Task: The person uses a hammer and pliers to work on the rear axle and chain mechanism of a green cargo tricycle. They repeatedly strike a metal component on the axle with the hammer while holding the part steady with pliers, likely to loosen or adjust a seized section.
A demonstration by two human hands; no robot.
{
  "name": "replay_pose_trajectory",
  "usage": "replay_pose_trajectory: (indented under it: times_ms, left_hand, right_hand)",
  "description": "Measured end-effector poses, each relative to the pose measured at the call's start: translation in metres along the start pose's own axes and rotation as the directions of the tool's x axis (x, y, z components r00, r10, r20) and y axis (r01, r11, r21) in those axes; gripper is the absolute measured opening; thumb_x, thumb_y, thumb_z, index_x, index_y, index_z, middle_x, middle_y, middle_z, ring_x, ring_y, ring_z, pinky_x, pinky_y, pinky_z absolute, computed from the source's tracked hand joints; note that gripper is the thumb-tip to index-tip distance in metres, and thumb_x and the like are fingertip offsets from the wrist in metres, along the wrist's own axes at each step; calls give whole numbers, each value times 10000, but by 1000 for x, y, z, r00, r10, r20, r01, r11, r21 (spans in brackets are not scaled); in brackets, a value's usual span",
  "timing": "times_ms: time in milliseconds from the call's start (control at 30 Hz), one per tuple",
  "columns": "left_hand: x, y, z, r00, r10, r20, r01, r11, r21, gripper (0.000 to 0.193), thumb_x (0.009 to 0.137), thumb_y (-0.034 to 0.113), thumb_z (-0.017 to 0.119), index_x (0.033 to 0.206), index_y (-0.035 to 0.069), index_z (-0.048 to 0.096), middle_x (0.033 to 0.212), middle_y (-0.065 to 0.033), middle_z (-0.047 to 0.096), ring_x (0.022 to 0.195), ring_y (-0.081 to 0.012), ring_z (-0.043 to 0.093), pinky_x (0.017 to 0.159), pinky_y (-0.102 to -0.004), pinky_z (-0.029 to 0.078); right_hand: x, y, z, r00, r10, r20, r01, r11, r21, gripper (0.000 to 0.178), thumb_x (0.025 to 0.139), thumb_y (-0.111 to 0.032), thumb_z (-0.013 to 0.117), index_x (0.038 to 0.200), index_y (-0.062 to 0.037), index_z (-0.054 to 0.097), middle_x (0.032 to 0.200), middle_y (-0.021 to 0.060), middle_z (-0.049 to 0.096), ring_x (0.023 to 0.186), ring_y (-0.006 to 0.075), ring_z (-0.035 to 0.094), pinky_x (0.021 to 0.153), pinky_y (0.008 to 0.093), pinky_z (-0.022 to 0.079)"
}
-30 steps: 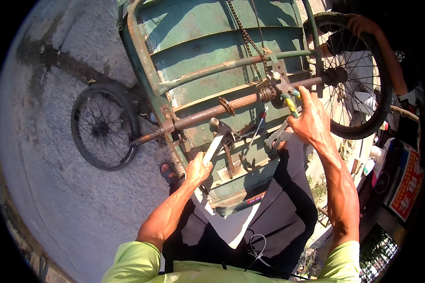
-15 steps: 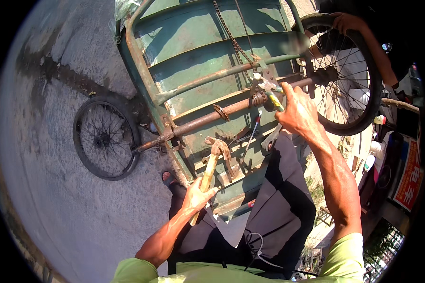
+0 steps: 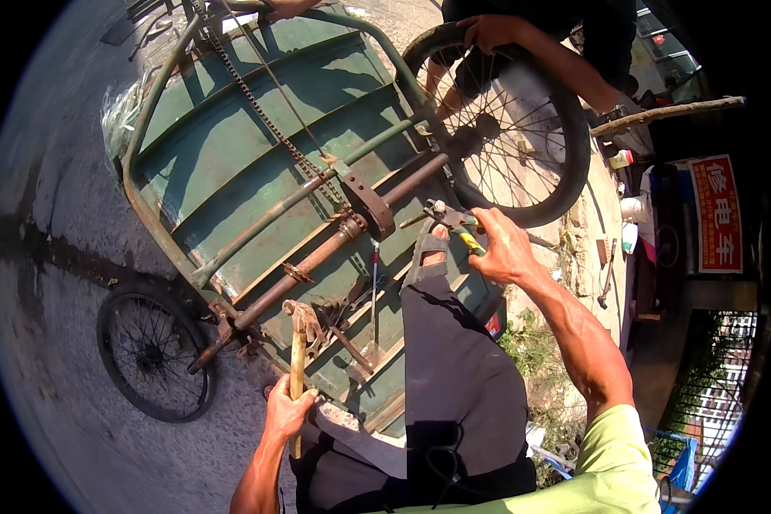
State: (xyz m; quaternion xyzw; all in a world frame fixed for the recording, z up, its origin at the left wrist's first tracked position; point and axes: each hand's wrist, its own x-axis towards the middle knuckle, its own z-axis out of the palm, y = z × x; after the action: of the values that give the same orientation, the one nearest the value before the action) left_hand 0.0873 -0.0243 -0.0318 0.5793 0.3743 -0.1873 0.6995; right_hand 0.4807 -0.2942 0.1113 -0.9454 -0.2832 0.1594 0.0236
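Observation:
My left hand (image 3: pixel 287 411) is closed round the wooden handle of a hammer (image 3: pixel 298 353), its rusty head upward over the lower part of an overturned green cart (image 3: pixel 265 107). In my right hand (image 3: pixel 507 248) are yellow-and-grey pliers (image 3: pixel 466 233), held apart from the rusty axle (image 3: pixel 270 300). A thin dark metal piece (image 3: pixel 415 219) sticks out by their jaws; whether they grip it is hard to tell. Left of the pliers, a rusty bracket (image 3: pixel 370 206) sits on the axle beside the chain (image 3: pixel 261 124). A screwdriver-like tool (image 3: pixel 374 291) lies lower down.
Spoked wheels stand at the axle's right end (image 3: pixel 576 150) and left end (image 3: pixel 103 347). Another person's hand (image 3: pixel 490 32) rests on the right tyre. My sandalled foot (image 3: pixel 433 257) is by the cart. A wooden pole (image 3: pixel 668 113) and red sign (image 3: pixel 716 214) are at right.
The view has swung, so the cart appears further left and tilted. My right hand has drawn the pliers away from the axle bracket. The hammer stays in my left hand, now more upright.

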Motion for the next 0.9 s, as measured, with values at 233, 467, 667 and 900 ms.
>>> replay_pose_trajectory:
  times_ms: [233,467,667,900]
  left_hand:
    - [-16,-39,-12,981,-196,-1,194,969,152,310,841,181,796,1044,14,633,839,-21,623,747,-115,555,683,-311,487]
    - [-17,-36,-2,981,-193,-5,191,967,169,435,849,258,794,1167,10,631,855,-40,622,778,-141,566,720,-339,494]
    - [-17,-30,5,988,-149,-31,151,984,99,383,836,227,814,1109,31,633,849,15,556,784,-96,504,700,-304,462]
    - [-29,-34,-13,989,-136,-49,143,974,177,366,859,274,787,1053,21,607,801,-17,584,727,-122,543,668,-328,481]
  right_hand:
    - [37,60,-52,988,114,-104,-112,993,27,737,704,-175,745,1396,-60,518,1229,196,658,1053,361,684,905,427,550]
    - [20,-11,-18,997,-51,-51,57,990,132,708,671,-81,735,1348,-46,531,1160,171,630,1060,348,680,907,424,545]
    - [18,-69,32,990,-103,-100,125,964,235,676,657,-72,734,1307,-50,551,1063,157,622,971,350,658,846,437,538]
    - [3,-79,82,985,-26,-171,63,975,214,673,648,-89,774,1286,-72,560,1043,157,582,972,376,629,860,456,526]
